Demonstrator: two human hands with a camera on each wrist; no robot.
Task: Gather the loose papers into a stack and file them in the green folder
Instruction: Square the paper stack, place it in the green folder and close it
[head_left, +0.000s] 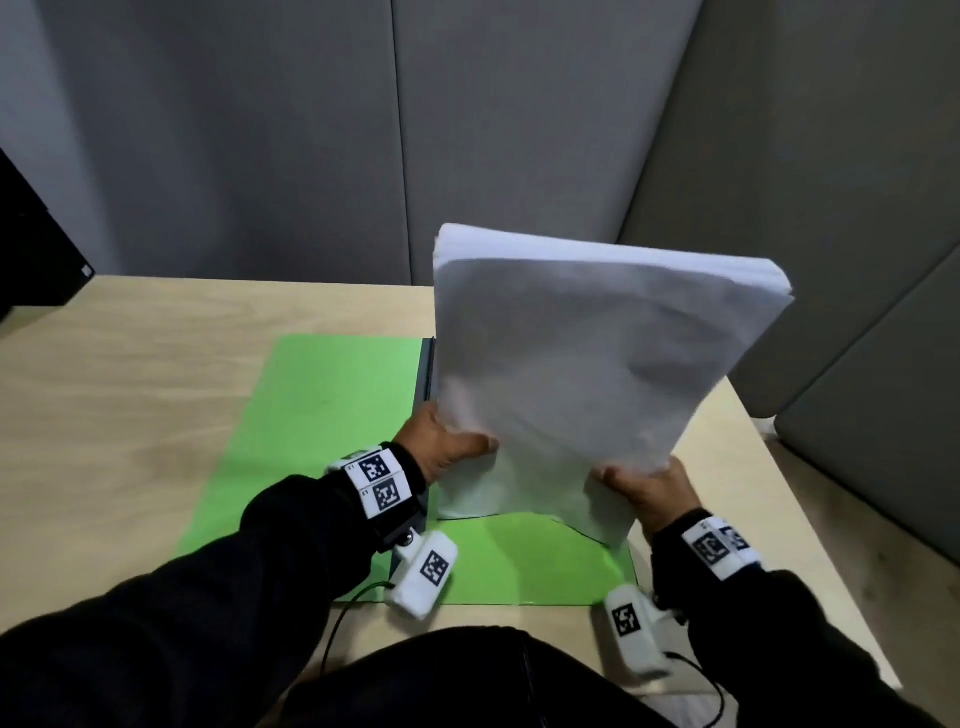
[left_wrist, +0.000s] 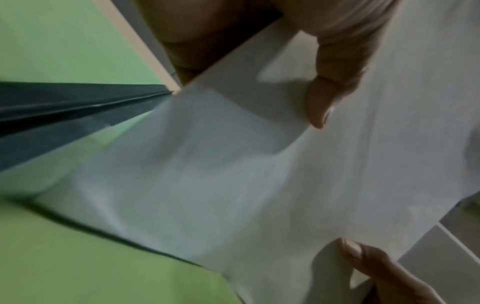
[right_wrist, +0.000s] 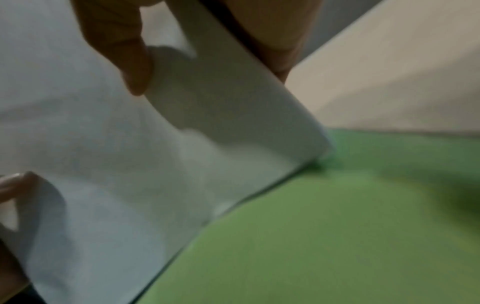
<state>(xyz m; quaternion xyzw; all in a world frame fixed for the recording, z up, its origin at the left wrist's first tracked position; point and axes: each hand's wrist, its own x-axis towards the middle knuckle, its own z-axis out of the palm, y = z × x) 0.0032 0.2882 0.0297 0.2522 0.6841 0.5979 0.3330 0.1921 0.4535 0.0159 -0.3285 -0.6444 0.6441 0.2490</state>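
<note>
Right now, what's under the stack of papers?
The open green folder lies on the table under the paper stack, whose bottom edge rests on it, gripped by left hand and right hand. The stack hides the folder's right half.

A pale wooden desk (head_left: 130, 395) (grey partition panels (head_left: 260, 130) behind it).

One stack of white papers (head_left: 587, 374); sheet count cannot be told, the edges blur together. One green folder (head_left: 322, 410), lying open: two green leaves, one dark spine (head_left: 427, 374) between them. Two hands: left hand (head_left: 441, 447), right hand (head_left: 649, 491). Two marker-tagged wristbands, one per wrist. Two white wrist cameras, one per wrist. One wooden table (head_left: 114, 374). One dark object (head_left: 36, 249) at far left.
</note>
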